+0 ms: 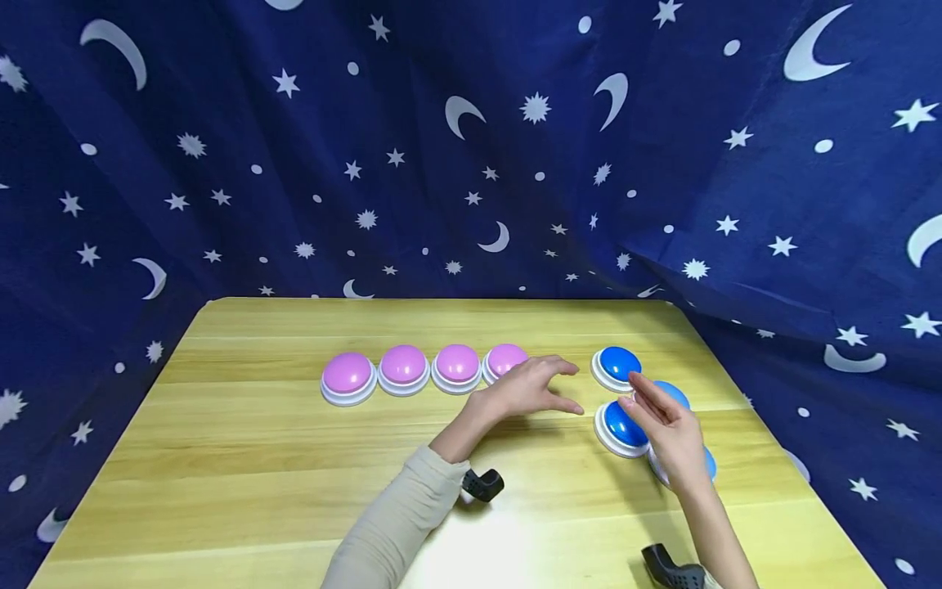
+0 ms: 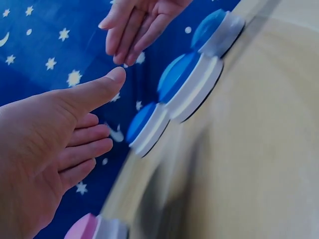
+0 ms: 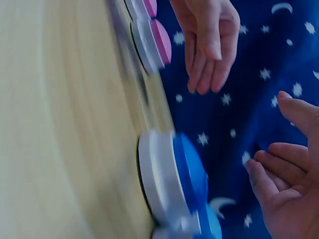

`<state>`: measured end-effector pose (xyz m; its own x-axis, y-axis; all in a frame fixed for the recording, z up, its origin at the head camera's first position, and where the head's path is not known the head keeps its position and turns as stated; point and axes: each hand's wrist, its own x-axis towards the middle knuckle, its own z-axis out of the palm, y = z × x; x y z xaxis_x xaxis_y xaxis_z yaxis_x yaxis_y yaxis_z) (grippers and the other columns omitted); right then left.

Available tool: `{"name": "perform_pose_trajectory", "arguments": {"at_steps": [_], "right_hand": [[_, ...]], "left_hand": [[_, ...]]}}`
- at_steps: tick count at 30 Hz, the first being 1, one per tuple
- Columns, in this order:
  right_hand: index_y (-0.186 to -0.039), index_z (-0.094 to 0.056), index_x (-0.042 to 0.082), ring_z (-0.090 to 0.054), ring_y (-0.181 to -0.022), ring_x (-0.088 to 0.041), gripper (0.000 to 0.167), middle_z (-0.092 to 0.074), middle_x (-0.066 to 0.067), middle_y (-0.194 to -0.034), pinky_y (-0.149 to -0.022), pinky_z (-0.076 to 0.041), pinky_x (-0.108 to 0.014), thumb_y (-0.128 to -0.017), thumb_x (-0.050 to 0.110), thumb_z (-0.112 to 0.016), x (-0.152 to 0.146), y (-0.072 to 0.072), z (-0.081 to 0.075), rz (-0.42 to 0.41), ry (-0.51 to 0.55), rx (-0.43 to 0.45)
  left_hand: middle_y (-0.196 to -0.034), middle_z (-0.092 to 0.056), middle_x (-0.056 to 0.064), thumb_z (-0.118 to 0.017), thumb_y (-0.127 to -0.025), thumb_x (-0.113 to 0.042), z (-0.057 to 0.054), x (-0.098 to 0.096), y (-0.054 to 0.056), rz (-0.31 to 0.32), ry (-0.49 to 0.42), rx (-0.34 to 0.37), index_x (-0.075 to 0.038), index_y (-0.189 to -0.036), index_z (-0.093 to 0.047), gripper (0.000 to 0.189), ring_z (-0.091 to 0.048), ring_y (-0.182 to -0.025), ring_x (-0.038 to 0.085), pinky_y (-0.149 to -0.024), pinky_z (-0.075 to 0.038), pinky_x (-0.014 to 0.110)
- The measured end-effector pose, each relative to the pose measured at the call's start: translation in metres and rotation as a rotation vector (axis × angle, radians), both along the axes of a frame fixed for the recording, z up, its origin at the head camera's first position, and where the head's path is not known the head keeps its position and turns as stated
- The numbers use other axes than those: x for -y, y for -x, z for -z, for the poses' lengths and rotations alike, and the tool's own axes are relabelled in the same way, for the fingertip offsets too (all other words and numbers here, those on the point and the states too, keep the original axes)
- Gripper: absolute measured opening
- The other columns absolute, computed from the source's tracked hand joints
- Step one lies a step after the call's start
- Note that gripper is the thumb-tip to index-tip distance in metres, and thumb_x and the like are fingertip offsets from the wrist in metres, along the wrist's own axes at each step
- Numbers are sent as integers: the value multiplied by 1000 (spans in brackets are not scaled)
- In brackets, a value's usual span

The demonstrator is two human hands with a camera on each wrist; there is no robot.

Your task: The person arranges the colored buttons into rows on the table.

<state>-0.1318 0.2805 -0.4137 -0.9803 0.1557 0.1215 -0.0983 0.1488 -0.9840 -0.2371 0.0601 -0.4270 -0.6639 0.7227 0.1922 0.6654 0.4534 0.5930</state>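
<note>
We see four pink buttons [image 1: 403,365] in a row and four blue buttons [image 1: 620,362] clustered rightward on the table [image 1: 221,474] — left hand [image 1: 526,387] and right hand [image 1: 671,438] both unclenched, holding nothing — and judge the pink row formed, the blue group not yet lined up.

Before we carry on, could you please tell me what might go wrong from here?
The right hand hovers near a blue button, so a careless dip might press or shift it. The left hand hangs close to the rightmost pink button; a low sweep could knock that out of line.
</note>
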Motion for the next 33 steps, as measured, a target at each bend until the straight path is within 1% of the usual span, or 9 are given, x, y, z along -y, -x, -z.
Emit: {"name": "perform_pose_trajectory", "arguments": {"at_steps": [4,8,15,19,22,24,28,31,33], "right_hand": [[-142,-45,-11,-57,-111,8,62,-64,16,-122,-91,-44,-9,-90,9,-74,-18,-19,-1,101,-13,41],[-142,-47,-8,-57,-109,9,64,-64,18,-121,-88,-43,-5,-89,13,-76,-31,-33,1,176,-64,83],[-136,-46,-18,-61,-102,9,61,-67,21,-112,-86,-45,-8,-87,4,-76,-37,-49,16,198,-66,44],[-137,-47,-15,-59,-104,9,62,-65,16,-119,-85,-46,-9,-87,7,-76,-35,-52,22,196,-113,67],[-139,-48,-11,-56,-107,10,63,-60,-1,-131,-84,-46,-9,-88,12,-77,-31,-51,22,207,-216,99],[-140,-50,-8,-54,-112,4,63,-55,-13,-137,-85,-46,-9,-89,17,-77,-29,-49,21,213,-306,115],[-139,-51,-8,-54,-120,-22,66,-51,-26,-138,-84,-46,-9,-88,25,-78,-24,-42,17,191,-491,133],[-137,-51,-10,-56,-118,-39,71,-54,-30,-132,-90,-53,-27,-86,31,-79,-22,-37,14,177,-674,137],[-136,-51,-12,-58,-115,-46,75,-57,-32,-127,-93,-51,-45,-85,34,-80,-21,-34,11,160,-785,142]], "left_hand": [[-132,-61,1,-76,-84,-50,5,-14,-7,30,-2,-10,-9,-135,-59,68,-54,-122,9,-102,-39,16],[-132,-62,-1,-75,-84,-51,8,-25,-13,50,-1,-18,-10,-135,-60,67,-54,-122,7,-101,-39,15],[-135,-60,-2,-76,-84,-51,12,-41,-23,59,25,-26,-11,-136,-59,68,-53,-124,7,-102,-39,15],[-137,-58,-2,-77,-81,-54,17,-47,-27,33,64,-38,-12,-139,-57,74,-54,-123,8,-100,-42,18],[-138,-57,0,-77,-81,-54,20,-51,-27,17,82,-45,-12,-140,-55,76,-54,-123,9,-99,-44,20],[-138,-57,1,-77,-81,-54,22,-54,-27,12,93,-50,-11,-141,-54,78,-54,-123,9,-99,-44,20],[-132,-60,0,-78,-80,-53,26,-60,-25,30,97,-67,-11,-137,-57,74,-56,-117,7,-97,-44,17],[-122,-64,-3,-80,-79,-51,29,-65,-23,55,87,-77,-12,-130,-61,66,-57,-108,4,-91,-44,13],[-118,-64,-4,-81,-79,-51,30,-68,-21,67,84,-83,-13,-126,-63,63,-57,-104,2,-88,-43,12]]}}
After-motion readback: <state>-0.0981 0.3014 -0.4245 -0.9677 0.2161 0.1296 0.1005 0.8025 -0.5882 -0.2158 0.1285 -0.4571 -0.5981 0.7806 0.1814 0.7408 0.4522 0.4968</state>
